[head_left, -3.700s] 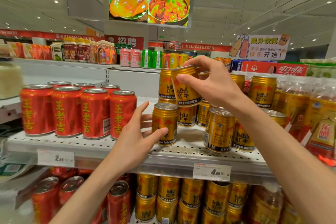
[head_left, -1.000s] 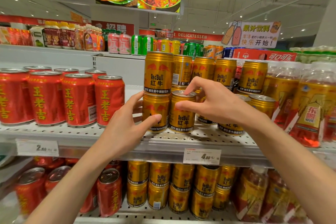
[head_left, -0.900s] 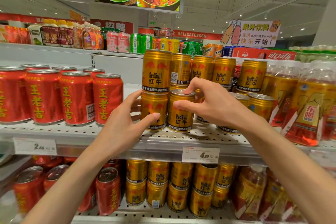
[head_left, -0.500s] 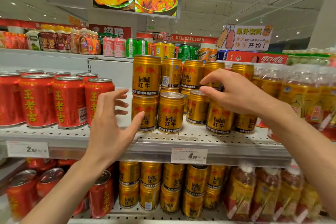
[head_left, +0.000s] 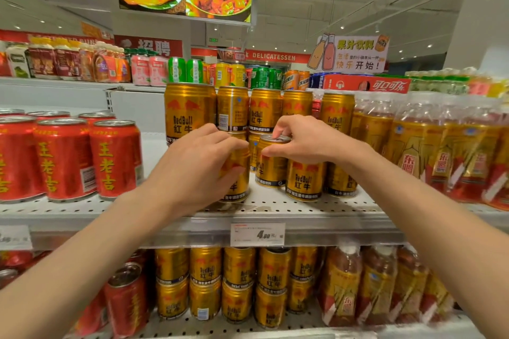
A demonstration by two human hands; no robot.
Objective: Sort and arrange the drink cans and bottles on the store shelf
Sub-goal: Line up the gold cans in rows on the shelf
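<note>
Gold Red Bull cans stand in two layers on the white perforated shelf (head_left: pixel 316 209). My left hand (head_left: pixel 192 170) wraps around a front-row gold can (head_left: pixel 238 187) on the shelf, covering most of it. My right hand (head_left: pixel 305 140) pinches the rim of a second gold can (head_left: pixel 271 168) just right of it, fingers on its lid. That second can stands a little further back on the shelf. An upper-layer gold can (head_left: pixel 187 113) rises behind my left hand. More gold cans (head_left: pixel 304 181) stand to the right under my right wrist.
Red cans (head_left: pixel 115 158) fill the shelf's left side. Wrapped bottles of amber drink (head_left: pixel 429 146) crowd the right. A price tag (head_left: pixel 257 234) hangs on the shelf edge. A lower shelf holds more gold cans (head_left: pixel 239 283). Mixed drinks line the far top shelf (head_left: pixel 68 82).
My left hand, open half a second ago, has closed around a front-row gold can. My right hand has shifted left from the right-hand cans and gripped the top of the neighbouring can.
</note>
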